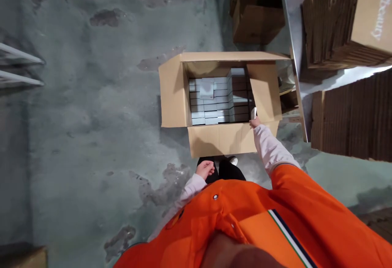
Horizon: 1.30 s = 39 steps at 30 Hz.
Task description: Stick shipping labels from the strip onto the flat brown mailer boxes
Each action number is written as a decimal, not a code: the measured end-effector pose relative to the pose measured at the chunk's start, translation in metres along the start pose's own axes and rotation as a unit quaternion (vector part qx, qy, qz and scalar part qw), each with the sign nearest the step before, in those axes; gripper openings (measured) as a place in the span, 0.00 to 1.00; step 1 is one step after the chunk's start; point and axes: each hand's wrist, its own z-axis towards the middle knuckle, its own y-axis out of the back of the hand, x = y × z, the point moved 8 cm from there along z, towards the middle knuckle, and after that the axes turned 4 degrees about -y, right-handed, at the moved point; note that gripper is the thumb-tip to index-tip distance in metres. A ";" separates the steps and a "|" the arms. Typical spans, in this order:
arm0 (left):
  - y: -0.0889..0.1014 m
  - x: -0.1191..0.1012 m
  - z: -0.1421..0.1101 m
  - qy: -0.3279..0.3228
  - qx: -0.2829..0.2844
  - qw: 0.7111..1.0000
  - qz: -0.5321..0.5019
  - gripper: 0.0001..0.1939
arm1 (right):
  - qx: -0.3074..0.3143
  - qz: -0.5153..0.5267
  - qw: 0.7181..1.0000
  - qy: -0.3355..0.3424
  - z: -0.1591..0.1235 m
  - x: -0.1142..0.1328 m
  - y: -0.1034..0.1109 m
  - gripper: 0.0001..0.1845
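Now the right hand (254, 122) pinches a white box (254, 113) — long axis pointing forward — left hand (205, 170) loosely curled.

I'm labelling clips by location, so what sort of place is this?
Probably a warehouse or packing area: an open carton holding rows of small pale boxes stands on a worn, bare floor, with stacks of brown cardboard at the right.
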 end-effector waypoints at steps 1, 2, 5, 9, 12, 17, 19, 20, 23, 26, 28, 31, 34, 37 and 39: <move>-0.001 -0.001 -0.001 0.004 -0.001 1.000 0.004 0.13 | 0.035 0.024 0.999 -0.008 -0.006 0.000 -0.003 0.10; -0.002 -0.003 -0.002 0.007 -0.002 1.000 0.009 0.13 | 0.070 0.052 0.996 -0.018 -0.015 0.001 -0.006 0.10; -0.007 -0.011 -0.007 0.011 0.004 0.999 0.030 0.12 | 0.174 0.162 0.971 -0.019 -0.049 0.011 -0.009 0.14; -0.022 -0.025 -0.014 -0.005 0.030 0.997 0.070 0.09 | 0.370 0.401 0.838 0.004 -0.112 0.042 -0.008 0.32; -0.035 -0.040 -0.021 -0.035 0.043 0.993 0.104 0.07 | 0.449 0.463 0.764 0.016 -0.154 0.056 0.001 0.41; -0.066 -0.128 -0.054 -0.341 0.037 0.911 0.229 0.04 | 0.478 0.495 0.724 0.034 -0.207 0.052 0.022 0.44; -0.099 -0.169 -0.082 -0.517 0.053 0.797 0.307 0.06 | 0.487 0.500 0.715 0.036 -0.228 0.040 0.028 0.46; -0.119 -0.181 -0.094 -0.576 0.064 0.740 0.342 0.07 | 0.489 0.502 0.713 0.035 -0.238 0.031 0.030 0.46; -0.190 -0.187 -0.121 -0.650 0.109 0.599 0.456 0.07 | 0.468 0.502 0.726 0.032 -0.265 -0.009 0.041 0.38; -0.260 -0.144 -0.142 -0.615 0.174 0.491 0.592 0.07 | 0.416 0.494 0.762 0.047 -0.286 -0.063 0.062 0.22; -0.297 -0.098 -0.154 -0.562 0.205 0.439 0.670 0.07 | 0.359 0.509 0.779 0.071 -0.296 -0.105 0.087 0.17; -0.346 -0.022 -0.170 -0.463 0.256 0.411 0.742 0.14 | 0.258 0.557 0.784 0.096 -0.309 -0.182 0.138 0.25; -0.410 0.048 -0.198 -0.422 0.354 0.374 0.746 0.13 | 0.193 0.578 0.787 0.099 -0.326 -0.269 0.190 0.30; -0.482 0.099 -0.243 -0.416 0.485 0.292 0.712 0.07 | 0.173 0.589 0.781 0.117 -0.350 -0.342 0.238 0.28; -0.527 0.110 -0.281 -0.417 0.566 0.270 0.658 0.07 | 0.183 0.595 0.770 0.141 -0.366 -0.375 0.267 0.26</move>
